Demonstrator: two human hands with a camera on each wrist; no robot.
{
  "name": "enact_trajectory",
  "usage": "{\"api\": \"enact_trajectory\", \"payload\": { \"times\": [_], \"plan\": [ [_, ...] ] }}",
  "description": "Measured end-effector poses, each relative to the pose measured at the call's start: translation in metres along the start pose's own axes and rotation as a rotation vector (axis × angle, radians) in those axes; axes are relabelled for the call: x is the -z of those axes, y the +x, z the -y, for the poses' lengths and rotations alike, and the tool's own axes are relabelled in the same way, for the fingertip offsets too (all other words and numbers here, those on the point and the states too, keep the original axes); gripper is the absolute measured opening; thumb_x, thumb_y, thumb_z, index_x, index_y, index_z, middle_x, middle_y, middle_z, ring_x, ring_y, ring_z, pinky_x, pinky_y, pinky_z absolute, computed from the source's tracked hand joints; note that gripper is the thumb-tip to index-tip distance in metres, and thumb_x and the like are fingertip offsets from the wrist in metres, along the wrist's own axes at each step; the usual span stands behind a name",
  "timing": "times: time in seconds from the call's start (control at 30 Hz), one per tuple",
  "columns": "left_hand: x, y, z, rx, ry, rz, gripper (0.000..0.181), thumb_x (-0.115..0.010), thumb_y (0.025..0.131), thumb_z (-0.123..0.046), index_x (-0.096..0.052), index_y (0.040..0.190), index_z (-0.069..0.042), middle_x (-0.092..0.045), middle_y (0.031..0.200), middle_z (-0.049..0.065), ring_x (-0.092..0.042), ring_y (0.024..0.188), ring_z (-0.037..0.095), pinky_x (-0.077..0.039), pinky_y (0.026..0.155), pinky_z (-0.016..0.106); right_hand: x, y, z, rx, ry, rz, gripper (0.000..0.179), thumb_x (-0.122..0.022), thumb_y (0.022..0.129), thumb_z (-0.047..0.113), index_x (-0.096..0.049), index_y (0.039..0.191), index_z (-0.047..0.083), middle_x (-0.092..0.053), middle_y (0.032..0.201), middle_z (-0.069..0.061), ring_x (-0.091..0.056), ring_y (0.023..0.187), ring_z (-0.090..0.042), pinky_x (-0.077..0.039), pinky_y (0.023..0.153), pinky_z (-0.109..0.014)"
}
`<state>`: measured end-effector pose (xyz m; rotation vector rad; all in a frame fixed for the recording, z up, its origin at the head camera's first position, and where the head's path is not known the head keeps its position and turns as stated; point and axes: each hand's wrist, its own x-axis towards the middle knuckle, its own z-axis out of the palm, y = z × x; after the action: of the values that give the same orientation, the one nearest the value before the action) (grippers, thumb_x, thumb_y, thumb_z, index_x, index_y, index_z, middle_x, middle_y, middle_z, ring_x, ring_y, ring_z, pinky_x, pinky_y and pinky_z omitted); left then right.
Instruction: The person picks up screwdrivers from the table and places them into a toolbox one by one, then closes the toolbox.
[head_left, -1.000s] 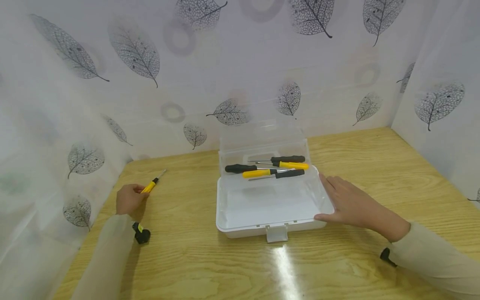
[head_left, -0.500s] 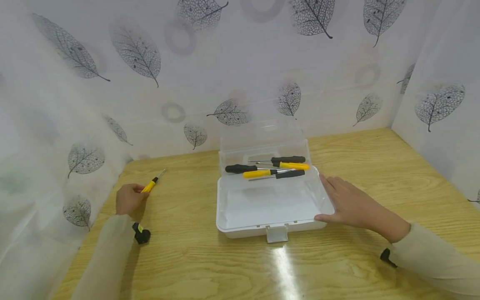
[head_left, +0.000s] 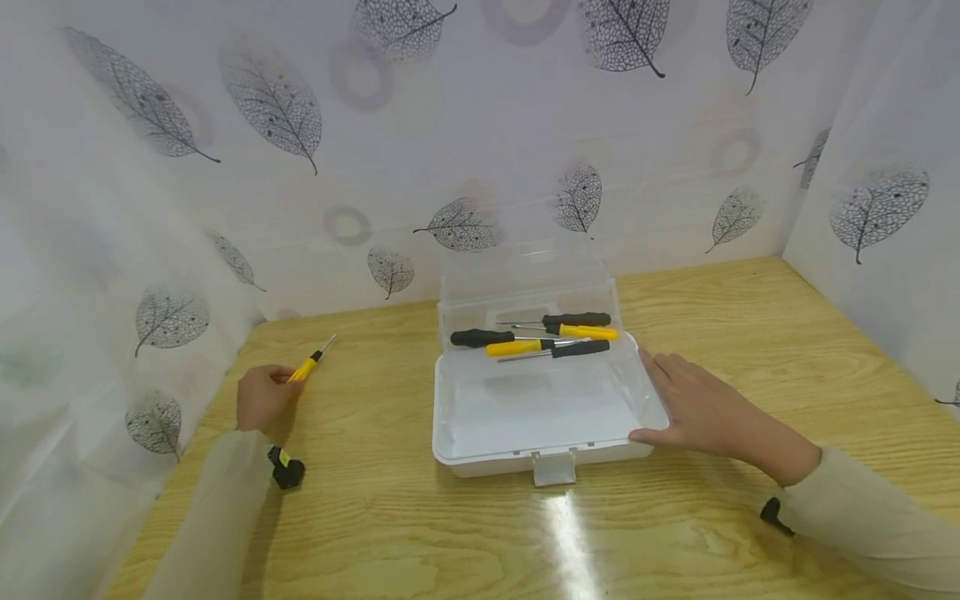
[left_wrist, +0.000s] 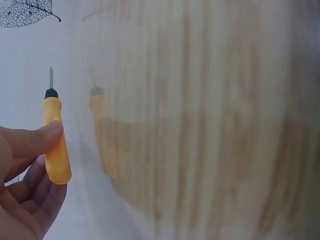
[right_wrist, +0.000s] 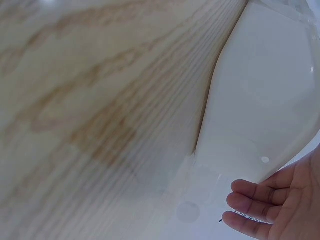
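At the left of the table, my left hand (head_left: 261, 397) pinches a screwdriver (head_left: 307, 367) by its yellow handle. In the left wrist view, the thumb lies across the handle of the screwdriver (left_wrist: 59, 155), and the metal tip points away from the palm. My right hand (head_left: 705, 408) rests against the right side of a white plastic box (head_left: 555, 446), thumb at its front corner. The right wrist view shows loosely extended fingers (right_wrist: 250, 205) beside the box wall (right_wrist: 255, 90). The box's clear lid (head_left: 525, 271) is folded back. Several black and yellow screwdrivers (head_left: 573, 347) lie toward its rear.
The wooden table (head_left: 360, 517) reaches to a white leaf-patterned curtain (head_left: 480, 125) at the back and sides. A latch (head_left: 553, 468) hangs down at the box's front. Wood surface lies between the box and my left hand.
My left hand has shifted slightly to the right with the screwdriver. The right hand, the box and the other screwdrivers stay in place.
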<state>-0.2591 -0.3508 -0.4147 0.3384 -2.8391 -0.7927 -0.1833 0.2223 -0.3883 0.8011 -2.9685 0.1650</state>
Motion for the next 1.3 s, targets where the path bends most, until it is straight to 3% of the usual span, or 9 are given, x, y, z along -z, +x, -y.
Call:
{"api": "enact_trajectory", "payload": {
  "times": [0.17,0.43,0.7,1.03,1.3],
  "plan": [
    [-0.002,-0.001,-0.005,-0.012,-0.013,0.000,0.026,-0.066,0.085,-0.009,-0.065,0.104,0.010,-0.066,0.097,0.026,-0.059,0.082,0.029,-0.041,0.063,0.022,0.000,0.000,0.000,0.002,-0.003,-0.002,0.112,-0.060,0.074,0.071,-0.028,0.140,-0.013,-0.050,0.127,-0.027,-0.053,0.110,-0.036,-0.047,0.093,-0.051],
    [-0.004,-0.001,-0.014,-0.087,-0.035,-0.014,0.023,-0.067,0.085,-0.007,-0.067,0.101,0.010,-0.067,0.094,0.027,-0.061,0.081,0.031,-0.044,0.057,0.019,-0.002,0.000,-0.001,0.005,-0.005,-0.007,0.112,-0.060,0.074,0.071,-0.028,0.140,-0.013,-0.050,0.126,-0.026,-0.053,0.109,-0.035,-0.047,0.092,-0.050],
    [-0.006,-0.004,-0.031,-0.162,-0.042,-0.029,0.023,-0.068,0.084,-0.006,-0.067,0.101,0.009,-0.068,0.093,0.027,-0.063,0.081,0.033,-0.043,0.058,0.017,-0.002,0.000,0.000,0.005,-0.004,-0.009,0.112,-0.059,0.074,0.071,-0.026,0.141,-0.013,-0.050,0.127,-0.027,-0.053,0.110,-0.036,-0.047,0.093,-0.051],
    [-0.007,-0.006,-0.054,-0.214,-0.004,-0.029,0.026,-0.069,0.085,-0.011,-0.067,0.103,0.007,-0.068,0.097,0.025,-0.062,0.083,0.032,-0.051,0.068,0.034,-0.001,0.000,-0.001,-0.019,0.007,0.003,0.111,-0.060,0.074,0.071,-0.028,0.141,-0.012,-0.050,0.127,-0.027,-0.054,0.109,-0.035,-0.048,0.093,-0.050],
    [-0.005,-0.015,-0.077,-0.239,-0.044,-0.027,0.025,-0.069,0.085,-0.012,-0.068,0.104,0.004,-0.068,0.094,0.023,-0.060,0.080,0.028,-0.045,0.063,0.025,-0.001,0.000,-0.001,-0.009,0.013,0.004,0.112,-0.060,0.074,0.071,-0.027,0.141,-0.013,-0.050,0.127,-0.027,-0.053,0.110,-0.036,-0.047,0.092,-0.051]
  ]
}}
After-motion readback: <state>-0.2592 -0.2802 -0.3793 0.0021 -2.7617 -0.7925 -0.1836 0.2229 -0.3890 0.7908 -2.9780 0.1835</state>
